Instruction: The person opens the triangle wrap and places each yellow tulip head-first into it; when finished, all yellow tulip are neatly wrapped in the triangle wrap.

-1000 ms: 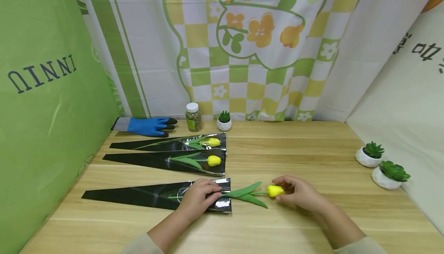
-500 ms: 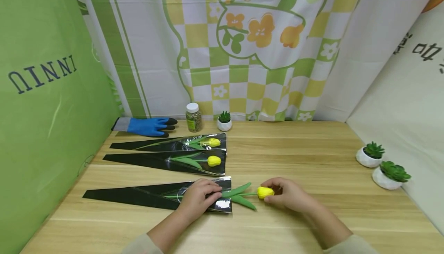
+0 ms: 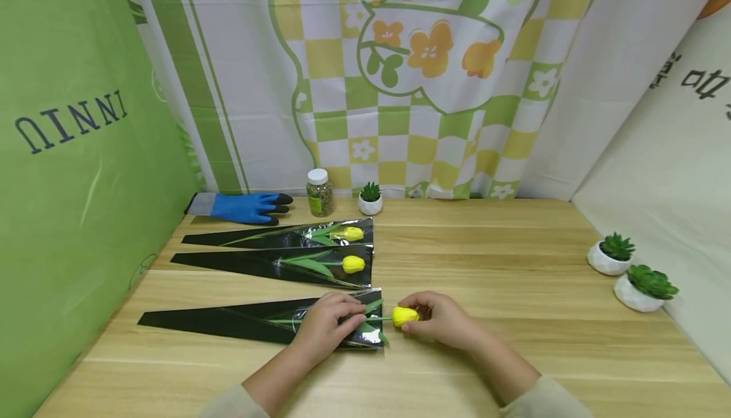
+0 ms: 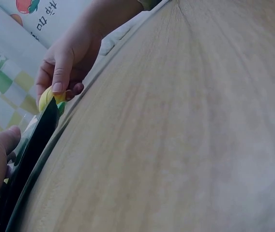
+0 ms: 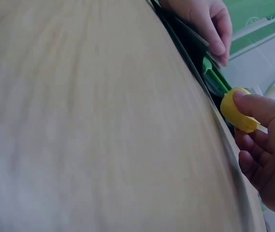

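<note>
Left hand [image 3: 328, 324] fingers curled, pressing black sleeve [image 3: 240, 321] mouth onto surface [image 3: 514, 259]. Right hand [image 3: 442, 321] fingers pinching yellow tulip [image 3: 404, 316] bud just outside sleeve mouth, stem inside. Behind: 2 filled sleeves [image 3: 285, 250], blue glove [image 3: 242, 207].

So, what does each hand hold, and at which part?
The right hand pinches the yellow tulip by its bloom; the left hand holds the black sleeve near its open mouth.
</note>
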The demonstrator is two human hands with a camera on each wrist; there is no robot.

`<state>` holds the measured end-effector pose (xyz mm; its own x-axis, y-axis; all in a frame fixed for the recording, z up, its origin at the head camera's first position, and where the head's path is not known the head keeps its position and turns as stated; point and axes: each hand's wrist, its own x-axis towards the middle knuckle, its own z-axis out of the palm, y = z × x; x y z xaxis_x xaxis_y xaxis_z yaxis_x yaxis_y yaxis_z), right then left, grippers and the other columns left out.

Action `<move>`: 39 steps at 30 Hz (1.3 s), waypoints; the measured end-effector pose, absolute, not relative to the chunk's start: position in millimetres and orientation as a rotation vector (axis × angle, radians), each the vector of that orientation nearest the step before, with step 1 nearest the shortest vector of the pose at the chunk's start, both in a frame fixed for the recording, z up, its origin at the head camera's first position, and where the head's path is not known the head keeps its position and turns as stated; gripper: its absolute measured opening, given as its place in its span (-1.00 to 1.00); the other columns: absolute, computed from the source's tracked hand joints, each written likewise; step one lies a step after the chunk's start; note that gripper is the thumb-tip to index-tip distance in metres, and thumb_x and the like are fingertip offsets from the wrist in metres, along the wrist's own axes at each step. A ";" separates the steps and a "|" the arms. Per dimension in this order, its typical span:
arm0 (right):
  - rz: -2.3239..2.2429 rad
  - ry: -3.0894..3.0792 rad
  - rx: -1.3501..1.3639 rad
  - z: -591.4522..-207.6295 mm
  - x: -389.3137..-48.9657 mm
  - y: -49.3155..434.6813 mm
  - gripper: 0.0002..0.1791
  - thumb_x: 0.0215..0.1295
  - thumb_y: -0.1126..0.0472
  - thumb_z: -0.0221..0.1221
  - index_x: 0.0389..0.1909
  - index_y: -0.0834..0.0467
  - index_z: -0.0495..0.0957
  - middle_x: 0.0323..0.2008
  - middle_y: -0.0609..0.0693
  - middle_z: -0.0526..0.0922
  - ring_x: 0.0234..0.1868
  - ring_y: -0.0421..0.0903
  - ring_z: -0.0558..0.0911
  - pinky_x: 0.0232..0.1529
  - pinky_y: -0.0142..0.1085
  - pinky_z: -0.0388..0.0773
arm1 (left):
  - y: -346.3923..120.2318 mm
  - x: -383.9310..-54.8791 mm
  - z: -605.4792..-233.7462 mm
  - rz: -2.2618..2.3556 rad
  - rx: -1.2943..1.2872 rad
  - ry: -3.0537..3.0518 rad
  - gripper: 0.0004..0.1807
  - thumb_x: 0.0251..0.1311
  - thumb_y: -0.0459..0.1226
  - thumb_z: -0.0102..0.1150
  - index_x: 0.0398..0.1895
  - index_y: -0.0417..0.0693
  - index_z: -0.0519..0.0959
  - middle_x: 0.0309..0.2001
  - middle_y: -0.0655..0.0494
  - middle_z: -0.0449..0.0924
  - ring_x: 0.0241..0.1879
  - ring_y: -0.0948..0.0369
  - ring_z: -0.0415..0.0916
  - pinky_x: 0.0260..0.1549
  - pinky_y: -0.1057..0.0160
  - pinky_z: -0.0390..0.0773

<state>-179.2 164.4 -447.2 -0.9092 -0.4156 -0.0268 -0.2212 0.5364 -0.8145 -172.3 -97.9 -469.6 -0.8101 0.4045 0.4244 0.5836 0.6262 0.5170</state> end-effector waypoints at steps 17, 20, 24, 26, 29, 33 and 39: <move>-1.419 2.558 -0.472 -455.0 -176.8 129.4 -0.63 0.07 0.20 0.43 -0.08 0.19 0.65 -0.29 -0.03 0.62 -0.31 -0.15 0.50 -0.35 -0.47 0.50 | -96.6 -172.5 -467.0 -1.002 -0.809 -2.541 -0.83 0.16 -0.18 0.34 -0.20 0.01 0.76 -0.16 0.19 0.72 -0.07 0.22 0.59 0.01 0.18 0.60; -1.437 2.537 -0.466 -455.4 -176.8 126.9 -0.63 0.08 0.21 0.42 -0.07 0.20 0.65 -0.22 0.01 0.63 -0.27 -0.14 0.51 -0.30 -0.48 0.52 | -96.8 -172.1 -466.7 -0.999 -0.806 -2.536 -0.83 0.16 -0.18 0.34 -0.20 0.01 0.76 -0.16 0.20 0.71 -0.08 0.22 0.59 0.01 0.18 0.60; -1.479 2.466 -0.474 -456.7 -177.0 126.1 -0.61 0.14 0.22 0.38 -0.01 0.25 0.63 -0.21 0.05 0.65 -0.26 -0.15 0.54 -0.31 -0.49 0.53 | -97.2 -171.1 -466.1 -1.001 -0.802 -2.538 -0.82 0.17 -0.18 0.34 -0.19 0.01 0.76 -0.16 0.20 0.71 -0.08 0.22 0.59 0.00 0.18 0.60; -1.502 2.430 -0.479 -458.3 -177.3 125.7 -0.61 0.17 0.22 0.36 0.01 0.28 0.62 -0.23 0.06 0.68 -0.28 -0.16 0.57 -0.33 -0.50 0.54 | -97.1 -170.9 -465.7 -1.002 -0.800 -2.538 -0.82 0.17 -0.19 0.34 -0.19 0.01 0.76 -0.16 0.20 0.71 -0.08 0.22 0.59 0.00 0.18 0.61; -1.531 2.398 -0.481 -461.1 -177.8 124.1 -0.61 0.18 0.25 0.34 0.01 0.32 0.61 -0.25 0.11 0.72 -0.28 -0.17 0.63 -0.33 -0.52 0.57 | -96.8 -170.8 -465.4 -1.005 -0.799 -2.535 -0.82 0.16 -0.19 0.35 -0.19 -0.01 0.76 -0.16 0.19 0.71 -0.08 0.21 0.59 -0.01 0.18 0.61; -1.544 2.409 -0.464 -463.2 -177.9 119.6 -0.63 0.16 0.25 0.36 -0.03 0.34 0.62 -0.22 0.15 0.74 -0.25 -0.15 0.70 -0.26 -0.50 0.64 | -96.6 -171.1 -465.5 -1.013 -0.792 -2.530 -0.83 0.15 -0.20 0.36 -0.20 0.00 0.76 -0.16 0.19 0.71 -0.08 0.21 0.59 -0.02 0.18 0.61; -1.562 2.429 -0.440 -463.2 -178.8 112.3 -0.65 0.10 0.25 0.41 -0.14 0.35 0.63 -0.28 0.09 0.71 -0.28 -0.16 0.70 -0.26 -0.45 0.68 | -96.9 -171.4 -466.4 -1.023 -0.784 -2.534 -0.83 0.15 -0.20 0.36 -0.20 0.01 0.76 -0.16 0.20 0.71 -0.08 0.22 0.59 -0.01 0.19 0.60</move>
